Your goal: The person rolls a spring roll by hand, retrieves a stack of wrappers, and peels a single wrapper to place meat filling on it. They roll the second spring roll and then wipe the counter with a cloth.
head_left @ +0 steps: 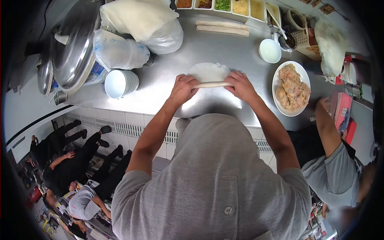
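A pale roll (211, 85) is gripped at its ends by the left hand (185, 87) and right hand (241, 85) over a steel worktop (232, 48). A thin sheet (209, 72) is spread just beyond it. Two similar rolls (222, 30) are laid farther back; stacked bowls (130, 83) are positioned left, a plate (294, 113) of minced mixture (293, 92) right.

- A stainless-steel bench (160, 74) spans the room, its brushed top smooth and grey.
- White glare (188, 107) pools on the steel toward the middle of the near edge.
- Below that edge lies a floor of white square tiles (134, 119) with visible joints.
- A slotted drain grate (116, 126) runs through the tiles, roughly along the near edge.
- Off the bench's left end, a dark stripe (42, 123) crosses a white surface (24, 104), wall or cabinet unclear.
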Demonstrator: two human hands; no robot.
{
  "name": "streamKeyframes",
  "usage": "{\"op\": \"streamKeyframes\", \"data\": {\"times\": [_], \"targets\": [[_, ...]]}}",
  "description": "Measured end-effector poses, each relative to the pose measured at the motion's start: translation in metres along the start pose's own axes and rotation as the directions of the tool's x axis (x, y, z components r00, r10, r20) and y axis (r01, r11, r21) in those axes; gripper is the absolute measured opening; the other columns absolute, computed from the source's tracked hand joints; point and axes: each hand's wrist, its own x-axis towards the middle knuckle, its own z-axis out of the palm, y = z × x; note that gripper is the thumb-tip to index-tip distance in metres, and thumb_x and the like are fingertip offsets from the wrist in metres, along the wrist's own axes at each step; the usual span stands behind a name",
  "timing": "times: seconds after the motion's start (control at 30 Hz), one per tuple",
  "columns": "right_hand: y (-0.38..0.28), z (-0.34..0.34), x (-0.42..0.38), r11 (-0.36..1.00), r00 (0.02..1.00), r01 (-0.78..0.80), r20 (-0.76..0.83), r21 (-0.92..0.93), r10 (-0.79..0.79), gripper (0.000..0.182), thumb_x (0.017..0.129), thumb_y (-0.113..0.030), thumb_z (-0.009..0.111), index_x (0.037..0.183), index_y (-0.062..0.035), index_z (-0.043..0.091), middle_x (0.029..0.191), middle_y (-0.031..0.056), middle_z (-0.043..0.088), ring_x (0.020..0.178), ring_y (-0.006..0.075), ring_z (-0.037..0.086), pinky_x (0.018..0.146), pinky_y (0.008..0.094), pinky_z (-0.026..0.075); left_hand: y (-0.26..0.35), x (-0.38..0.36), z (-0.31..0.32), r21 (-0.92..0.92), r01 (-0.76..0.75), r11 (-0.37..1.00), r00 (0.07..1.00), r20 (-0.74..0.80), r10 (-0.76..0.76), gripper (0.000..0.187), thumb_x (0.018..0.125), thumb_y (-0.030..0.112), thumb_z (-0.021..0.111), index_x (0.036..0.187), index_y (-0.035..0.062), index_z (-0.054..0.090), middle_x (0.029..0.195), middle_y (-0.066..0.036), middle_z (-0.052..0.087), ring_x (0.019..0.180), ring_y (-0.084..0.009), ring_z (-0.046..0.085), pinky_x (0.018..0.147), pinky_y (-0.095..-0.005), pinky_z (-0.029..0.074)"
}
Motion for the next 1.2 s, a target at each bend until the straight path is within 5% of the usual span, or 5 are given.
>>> {"op": "streamKeyframes", "data": {"times": [0.33, 0.8, 0.93, 1.0, 1.2], "targets": [[0.007, -0.001, 0.007, 0.999, 0.995, 0.008, 0.103, 0.036, -0.012, 0.016, 0.085, -0.021, 0.071, 0.098, -0.0124, 0.07, 0.1, 0.0022, 0.06, 0.107, 0.0228, 0.055, 0.094, 0.0407, 0.043, -0.008, -0.008, -0.008, -0.033, 0.073, 0.997, 0.994, 0.086, -0.07, 0.024, 0.081, 0.019, 0.076, 0.103, 0.0114, 0.069, 0.103, -0.005, 0.067, 0.104, -0.0235, 0.062, 0.104, -0.042, 0.036], [0.017, -0.006, 0.02, 0.997, 0.988, -0.012, 0.157, 0.076, -0.001, 0.015, 0.087, -0.022, 0.069, 0.096, -0.0113, 0.074, 0.098, 0.0041, 0.059, 0.105, 0.0231, 0.055, 0.093, 0.0394, 0.043, -0.009, -0.009, -0.005, -0.022, 0.073, 0.997, 0.997, 0.006, -0.073, 0.013, 0.088, 0.021, 0.069, 0.098, 0.0135, 0.071, 0.099, -0.004, 0.066, 0.102, -0.0228, 0.059, 0.103, -0.0433, 0.033], [0.018, -0.005, 0.022, 0.997, 0.988, -0.003, 0.154, 0.081, -0.009, 0.015, 0.086, -0.021, 0.069, 0.097, -0.0111, 0.073, 0.099, 0.0042, 0.059, 0.104, 0.0231, 0.055, 0.093, 0.0393, 0.043, -0.01, -0.007, -0.006, 0.012, 0.097, 0.995, 0.995, -0.005, -0.097, 0.012, 0.088, 0.021, 0.069, 0.097, 0.0147, 0.072, 0.099, -0.002, 0.062, 0.101, -0.0214, 0.057, 0.101, -0.043, 0.033], [0.009, -0.003, 0.023, 0.998, 0.998, 0.054, -0.023, 0.041, -0.053, 0.018, 0.084, -0.016, 0.071, 0.101, -0.0098, 0.073, 0.102, 0.0047, 0.059, 0.102, 0.0244, 0.056, 0.089, 0.0387, 0.044, -0.01, -0.006, -0.007, 0.021, 0.094, 0.995, 0.996, -0.007, -0.094, 0.012, 0.088, 0.021, 0.069, 0.097, 0.0149, 0.073, 0.099, -0.002, 0.061, 0.101, -0.021, 0.057, 0.1, -0.0429, 0.034], [-0.006, 0.007, 0.028, 0.992, 0.989, 0.126, 0.072, 0.015, -0.127, 0.024, 0.08, -0.018, 0.076, 0.102, -0.0121, 0.073, 0.104, 0.0023, 0.059, 0.105, 0.0232, 0.055, 0.09, 0.0382, 0.044, -0.009, -0.002, -0.009, 0.059, 0.086, 0.995, 0.996, -0.018, -0.086, 0.013, 0.085, 0.018, 0.07, 0.098, 0.015, 0.073, 0.1, -0.002, 0.06, 0.101, -0.0208, 0.057, 0.098, -0.0428, 0.035]]}}
